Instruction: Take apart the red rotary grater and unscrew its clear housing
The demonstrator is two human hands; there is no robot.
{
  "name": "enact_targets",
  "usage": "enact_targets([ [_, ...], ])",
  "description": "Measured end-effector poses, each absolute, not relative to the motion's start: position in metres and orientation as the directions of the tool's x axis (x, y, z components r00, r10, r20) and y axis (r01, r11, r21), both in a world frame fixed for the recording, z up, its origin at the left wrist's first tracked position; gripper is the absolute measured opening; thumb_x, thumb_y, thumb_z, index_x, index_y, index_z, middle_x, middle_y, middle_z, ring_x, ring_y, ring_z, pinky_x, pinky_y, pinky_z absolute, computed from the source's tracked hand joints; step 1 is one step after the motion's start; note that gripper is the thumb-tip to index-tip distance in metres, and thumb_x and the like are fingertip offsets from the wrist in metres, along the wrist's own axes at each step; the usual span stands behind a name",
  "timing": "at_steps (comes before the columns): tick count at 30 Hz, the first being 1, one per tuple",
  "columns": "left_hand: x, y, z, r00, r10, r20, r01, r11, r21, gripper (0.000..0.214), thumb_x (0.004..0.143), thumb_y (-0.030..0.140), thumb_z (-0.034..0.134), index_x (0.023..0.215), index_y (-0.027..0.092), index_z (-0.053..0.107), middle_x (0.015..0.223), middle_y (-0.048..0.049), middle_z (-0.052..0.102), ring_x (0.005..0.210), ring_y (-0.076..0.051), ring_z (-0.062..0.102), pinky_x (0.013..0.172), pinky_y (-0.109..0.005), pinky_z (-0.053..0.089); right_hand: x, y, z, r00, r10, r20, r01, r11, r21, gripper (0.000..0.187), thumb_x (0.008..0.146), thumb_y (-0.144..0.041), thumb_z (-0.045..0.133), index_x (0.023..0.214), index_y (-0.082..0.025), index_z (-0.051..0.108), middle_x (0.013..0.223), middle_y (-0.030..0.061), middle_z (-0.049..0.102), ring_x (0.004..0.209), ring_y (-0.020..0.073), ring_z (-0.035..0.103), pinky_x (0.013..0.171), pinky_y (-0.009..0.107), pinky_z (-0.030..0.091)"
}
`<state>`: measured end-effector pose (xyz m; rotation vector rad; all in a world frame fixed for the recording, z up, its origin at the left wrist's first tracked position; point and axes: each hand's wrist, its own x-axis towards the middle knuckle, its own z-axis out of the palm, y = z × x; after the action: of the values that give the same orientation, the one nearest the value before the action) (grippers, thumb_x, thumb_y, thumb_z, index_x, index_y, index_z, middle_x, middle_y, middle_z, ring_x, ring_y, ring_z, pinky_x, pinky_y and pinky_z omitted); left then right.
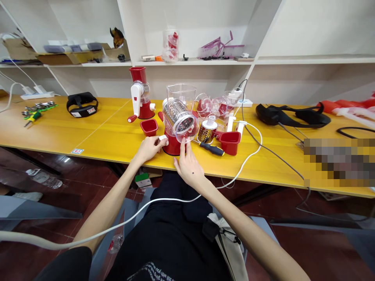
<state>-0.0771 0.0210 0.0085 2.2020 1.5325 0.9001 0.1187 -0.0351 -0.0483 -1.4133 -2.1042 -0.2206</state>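
A rotary grater with a red base (pixel 172 147) and a clear plastic body (pixel 181 93) stands upright before me near the table's front edge. Inside its body lies a metal grating drum (pixel 177 113). My left hand (pixel 150 149) pinches the white knob (pixel 163 138) on the base's left side. My right hand (pixel 190 166) has its fingers stretched up, the tips touching the lower rim of the clear round opening. Just left of the grater is a red cup (pixel 149 127). Right of it are a second grating drum (pixel 207 130), a screwdriver (pixel 212 148) and a red hopper-like part (pixel 230 142).
An assembled grater (pixel 142 93) with a white crank stands behind on the left. Clear and red grater parts (pixel 215 107) lie behind on the right. A white cable (pixel 249 156) runs over the table edge and across my lap. Black headsets (pixel 82 104) rest on either side.
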Motion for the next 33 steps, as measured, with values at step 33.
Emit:
enact_targets([
  [33, -0.0779, 0.0222, 0.0071, 0.236, 0.918, 0.320, 0.724, -0.386, 0.572, 0.056, 0.098, 0.061, 0.041, 0.076, 0.016, 0.068, 0.059, -0.0037, 0.066, 0.058, -0.019, 0.062, 0.064, -0.029, 0.042, 0.1185, -0.0359, -0.0463, -0.262, 0.792, 0.551, 0.886, 0.423, -0.188, 0.069, 0.102, -0.030, 0.043, 0.160, 0.005, 0.025, 0.165, 0.0371, 0.025, 0.150, 0.0431, 0.045, 0.116, 0.054, 0.049],
])
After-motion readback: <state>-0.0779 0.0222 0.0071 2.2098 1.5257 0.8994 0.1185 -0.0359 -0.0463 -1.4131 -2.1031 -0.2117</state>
